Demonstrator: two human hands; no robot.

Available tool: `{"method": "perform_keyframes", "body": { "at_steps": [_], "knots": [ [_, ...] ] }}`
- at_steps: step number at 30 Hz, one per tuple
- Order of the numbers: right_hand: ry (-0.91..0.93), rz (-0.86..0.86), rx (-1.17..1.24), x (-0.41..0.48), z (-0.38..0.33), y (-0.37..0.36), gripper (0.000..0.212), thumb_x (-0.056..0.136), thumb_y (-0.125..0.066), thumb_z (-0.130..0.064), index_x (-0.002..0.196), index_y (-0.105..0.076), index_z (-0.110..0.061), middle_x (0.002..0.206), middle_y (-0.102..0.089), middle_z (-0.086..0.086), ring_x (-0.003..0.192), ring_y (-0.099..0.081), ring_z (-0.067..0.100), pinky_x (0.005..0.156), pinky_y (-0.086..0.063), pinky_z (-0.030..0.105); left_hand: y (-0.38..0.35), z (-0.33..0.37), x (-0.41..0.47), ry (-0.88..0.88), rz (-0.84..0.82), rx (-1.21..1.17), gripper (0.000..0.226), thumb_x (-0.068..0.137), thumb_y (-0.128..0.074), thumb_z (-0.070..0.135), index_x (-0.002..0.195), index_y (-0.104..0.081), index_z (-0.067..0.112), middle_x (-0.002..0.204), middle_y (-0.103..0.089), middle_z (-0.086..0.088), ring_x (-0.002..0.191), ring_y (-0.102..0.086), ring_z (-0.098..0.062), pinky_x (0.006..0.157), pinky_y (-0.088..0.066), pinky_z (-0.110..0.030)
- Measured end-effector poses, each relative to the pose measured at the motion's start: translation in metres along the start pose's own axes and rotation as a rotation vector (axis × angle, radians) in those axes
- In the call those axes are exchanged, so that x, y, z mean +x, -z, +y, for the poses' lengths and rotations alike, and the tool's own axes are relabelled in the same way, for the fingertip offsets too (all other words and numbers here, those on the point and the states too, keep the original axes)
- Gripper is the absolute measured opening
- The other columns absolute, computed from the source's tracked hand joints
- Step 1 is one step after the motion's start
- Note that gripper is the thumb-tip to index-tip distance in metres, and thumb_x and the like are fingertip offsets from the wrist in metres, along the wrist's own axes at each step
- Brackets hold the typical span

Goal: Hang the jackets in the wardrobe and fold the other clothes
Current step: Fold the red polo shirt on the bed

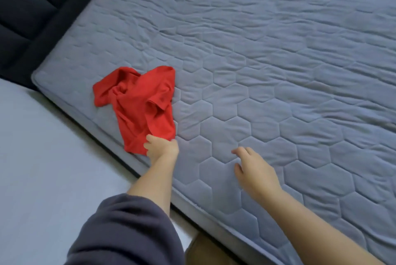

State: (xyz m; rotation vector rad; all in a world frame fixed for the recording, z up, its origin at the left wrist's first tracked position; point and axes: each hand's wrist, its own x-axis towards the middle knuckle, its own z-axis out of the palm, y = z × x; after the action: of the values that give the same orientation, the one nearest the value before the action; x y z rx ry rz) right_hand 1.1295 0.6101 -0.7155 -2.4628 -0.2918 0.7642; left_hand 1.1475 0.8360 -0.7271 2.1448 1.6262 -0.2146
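A crumpled bright red T-shirt (139, 106), one short sleeve showing, lies on the quilted grey mattress (278, 61) just beyond the left hand (161, 146), whose fingers grasp its nearest hem. The right hand (255, 170), fingers loosely spread, holds nothing, apart from the T-shirt.

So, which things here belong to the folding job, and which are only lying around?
Part of the job:
- crumpled red cloth garment
- left hand, gripping the garment's near edge
- right hand, open over the mattress

Only lying around:
- grey quilted mattress, under the garment
- dark padded headboard
- pale floor
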Motion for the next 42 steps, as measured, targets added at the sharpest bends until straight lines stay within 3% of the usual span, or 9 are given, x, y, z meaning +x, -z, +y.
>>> {"method": "perform_keyframes", "body": {
  "at_steps": [3,9,14,20,29,32,35,38,42],
  "knots": [
    [0.003,-0.005,0.054,0.023,0.009,-0.025,0.037,0.097,-0.038,-0.020,0.134,-0.041,-0.026,0.127,-0.049,-0.003,0.115,-0.049,0.019,0.080,-0.042,0.033,-0.022,-0.009,0.042,0.025,0.016,-0.081,0.050,0.085,-0.061,0.012,0.129,-0.041,0.000,0.134,-0.047,-0.024,0.123,-0.046,-0.039,0.098,-0.037,-0.039],
    [-0.156,0.023,0.266,0.031,0.040,-0.020,0.035,0.091,-0.050,-0.017,0.126,-0.051,-0.019,0.118,-0.057,0.002,0.105,-0.057,0.021,0.086,-0.046,0.034,-0.031,-0.002,0.012,-0.460,-0.214,-0.027,0.025,0.086,-0.050,0.000,0.108,-0.057,0.007,0.111,-0.062,-0.015,0.102,-0.055,-0.032,0.082,-0.034,-0.031],
    [-0.433,-0.079,1.029,0.033,0.039,0.035,0.024,0.092,-0.058,-0.033,0.112,-0.056,-0.021,0.109,-0.064,0.003,0.084,-0.061,0.013,0.065,-0.045,0.025,-0.046,0.006,-0.107,-0.965,-0.766,0.014,0.027,0.080,-0.050,-0.006,0.100,-0.057,0.011,0.092,-0.061,-0.005,0.085,-0.055,-0.021,0.072,-0.034,-0.020],
    [-0.464,0.024,0.504,-0.006,0.107,0.059,0.036,0.088,-0.063,-0.019,0.119,-0.057,0.000,0.116,-0.063,0.018,0.108,-0.059,0.030,0.081,-0.042,0.029,-0.115,-0.049,-0.254,-1.089,-1.206,0.241,0.033,0.086,-0.053,0.011,0.118,-0.055,0.019,0.115,-0.064,-0.008,0.106,-0.059,-0.025,0.089,-0.045,-0.029],
    [-0.941,0.351,0.298,-0.157,0.299,0.109,0.038,0.097,-0.048,-0.015,0.113,-0.054,0.019,0.123,-0.053,0.038,0.117,-0.049,0.048,0.093,-0.038,0.043,-0.145,-0.064,-0.320,-1.069,-0.840,0.404,0.023,0.089,-0.051,0.019,0.111,-0.057,0.021,0.113,-0.059,0.002,0.109,-0.054,-0.018,0.090,-0.043,-0.030],
    [-1.072,0.402,0.313,-0.212,0.350,0.132,0.038,0.097,-0.048,-0.014,0.117,-0.052,0.018,0.126,-0.050,0.038,0.120,-0.047,0.048,0.095,-0.038,0.043,-0.153,-0.046,-0.349,-1.159,-0.514,0.396,0.040,0.085,-0.056,0.019,0.125,-0.051,0.021,0.127,-0.046,0.002,0.119,-0.044,-0.019,0.095,-0.039,-0.033],
    [-1.235,0.389,0.256,-0.260,0.391,0.134,0.034,0.094,-0.050,-0.008,0.120,-0.052,0.014,0.128,-0.051,0.034,0.121,-0.048,0.046,0.096,-0.040,0.044,-0.170,-0.032,-0.377,-1.230,-0.535,0.630,0.057,0.085,-0.057,0.027,0.139,-0.038,0.024,0.141,-0.036,0.001,0.130,-0.035,-0.020,0.102,-0.034,-0.037],
    [-1.364,0.356,0.186,-0.291,0.410,0.121,0.047,0.088,-0.053,-0.005,0.133,-0.040,-0.001,0.132,-0.048,0.028,0.121,-0.049,0.043,0.097,-0.040,0.046,-0.189,-0.028,-0.407,-1.242,-0.707,0.795,0.032,0.089,-0.051,0.032,0.119,-0.056,0.024,0.125,-0.055,-0.001,0.116,-0.051,-0.023,0.091,-0.040,-0.033],
    [-1.220,0.288,-0.074,-0.288,0.410,0.110,0.086,0.082,-0.065,-0.022,0.150,-0.012,-0.024,0.152,-0.022,0.015,0.138,-0.026,0.034,0.107,-0.026,0.050,-0.193,-0.006,-0.409,-1.368,-0.338,0.485,0.014,0.082,-0.058,0.022,0.092,-0.061,0.013,0.095,-0.063,-0.009,0.093,-0.059,-0.033,0.073,-0.044,-0.039]
  ]
}}
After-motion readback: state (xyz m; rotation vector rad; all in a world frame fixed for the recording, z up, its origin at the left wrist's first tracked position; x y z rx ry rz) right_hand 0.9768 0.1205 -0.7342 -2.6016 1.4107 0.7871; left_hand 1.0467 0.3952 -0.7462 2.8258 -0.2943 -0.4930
